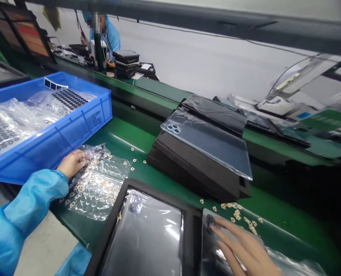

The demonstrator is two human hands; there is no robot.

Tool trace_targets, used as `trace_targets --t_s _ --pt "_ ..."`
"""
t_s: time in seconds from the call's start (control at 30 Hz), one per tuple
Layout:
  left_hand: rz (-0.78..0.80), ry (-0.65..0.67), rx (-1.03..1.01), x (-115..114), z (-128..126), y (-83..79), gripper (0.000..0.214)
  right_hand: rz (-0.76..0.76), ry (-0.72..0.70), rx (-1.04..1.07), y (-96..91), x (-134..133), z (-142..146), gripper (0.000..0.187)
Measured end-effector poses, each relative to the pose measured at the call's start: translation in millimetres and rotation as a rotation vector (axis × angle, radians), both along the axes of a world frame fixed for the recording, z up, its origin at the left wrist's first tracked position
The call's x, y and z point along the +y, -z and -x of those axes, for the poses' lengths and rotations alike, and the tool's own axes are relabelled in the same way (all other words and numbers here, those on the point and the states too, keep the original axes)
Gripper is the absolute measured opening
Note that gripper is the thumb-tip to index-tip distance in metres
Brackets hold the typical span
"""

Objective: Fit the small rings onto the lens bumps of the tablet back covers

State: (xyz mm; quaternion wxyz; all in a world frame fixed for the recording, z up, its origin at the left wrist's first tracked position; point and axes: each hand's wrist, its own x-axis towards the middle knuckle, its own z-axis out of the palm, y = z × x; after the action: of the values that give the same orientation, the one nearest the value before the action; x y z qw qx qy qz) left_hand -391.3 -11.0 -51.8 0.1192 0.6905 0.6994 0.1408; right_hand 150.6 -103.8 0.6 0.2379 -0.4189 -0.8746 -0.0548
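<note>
While RH point(242, 245) touches tablet point(209, 251), LH point(72, 163) grips wrap point(98, 191) (nr bin edge point(81, 135)).

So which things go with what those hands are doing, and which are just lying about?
Probably the job:
tablet under the right hand
clear plastic at the left hand
blue bin of plastic packs

Probably just lying about:
scattered tan rings
dark stack across the way

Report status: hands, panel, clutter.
Left hand at clear bubbled plastic. Right hand on grey rectangular panel, beside black camera ring. Small tan ring tabs scattered beyond.
</note>
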Motion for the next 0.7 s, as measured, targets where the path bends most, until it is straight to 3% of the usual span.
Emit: trace_targets --t_s 0.1,0.2,0.27,0.33,0.47,0.7 --pt "0.016 -0.008 -0.002 2.9 1.7 4.9 0.03 0.134 -0.109 0.096 -27.1 16.1 56.0 0.021" --pt "0.022 0.008 -0.007 4.7 1.7 7.7 0.028 0.289 -0.298 0.212 -35.8 49.8 126.3 0.021" --pt "0.017 0.017 -0.01 5.2 1.4 8.1 0.027 0.396 -0.389 0.185 -27.4 81.6 171.0 0.02" --pt "0.01 0.022 -0.014 4.6 1.3 7.1 0.025 0.507 -0.342 0.071 -10.4 116.6 208.0 0.018" --pt "0.011 0.012 -0.02 -0.7 2.0 2.8 0.024 0.563 -0.288 -0.011 26.5 170.9 256.0 0.016" --pt "-0.003 -0.064 -0.054 -7.6 5.6 4.6 0.028 0.597 -0.331 -0.094 50.6 189.5 306.1 0.017"
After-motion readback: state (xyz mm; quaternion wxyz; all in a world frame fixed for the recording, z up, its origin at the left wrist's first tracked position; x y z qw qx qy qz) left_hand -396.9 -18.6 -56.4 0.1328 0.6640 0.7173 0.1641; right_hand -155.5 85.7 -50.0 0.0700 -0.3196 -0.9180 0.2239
